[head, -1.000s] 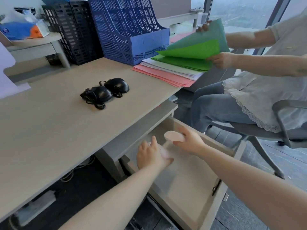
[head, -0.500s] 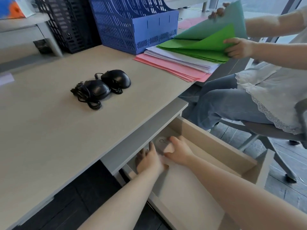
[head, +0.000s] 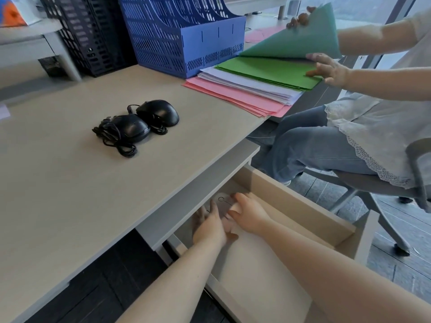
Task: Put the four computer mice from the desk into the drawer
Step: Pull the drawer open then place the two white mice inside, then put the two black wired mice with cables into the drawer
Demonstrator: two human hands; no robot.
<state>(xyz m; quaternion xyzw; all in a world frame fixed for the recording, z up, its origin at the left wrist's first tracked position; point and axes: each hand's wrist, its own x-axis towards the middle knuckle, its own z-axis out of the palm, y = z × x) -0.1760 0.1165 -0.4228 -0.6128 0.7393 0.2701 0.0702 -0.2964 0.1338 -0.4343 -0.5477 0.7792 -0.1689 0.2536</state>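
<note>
Two black wired mice lie side by side on the beige desk point(head: 70, 194), one point(head: 131, 128) with its cable bundled at its left, the other point(head: 159, 111) just behind it. Below the desk edge the wooden drawer point(head: 291, 203) stands pulled out. Both my hands reach into its back end. My right hand point(head: 250, 216) curls its fingers over a pale mouse point(head: 234, 208). My left hand point(head: 210, 226) lies flat with its fingers spread, and a second pale pinkish mouse point(head: 229, 227) rests against its thumb. Both pale mice are mostly hidden.
A second person sits on a grey office chair point(head: 417, 164) right of the drawer, leafing through coloured folders point(head: 256, 87) at the desk's far right corner. Blue point(head: 186, 43) and black point(head: 88, 43) file racks stand along the desk's back edge.
Both hands have gone from above the drawer's middle down and deeper to its back end with the pale mice. The black mice have not moved.
</note>
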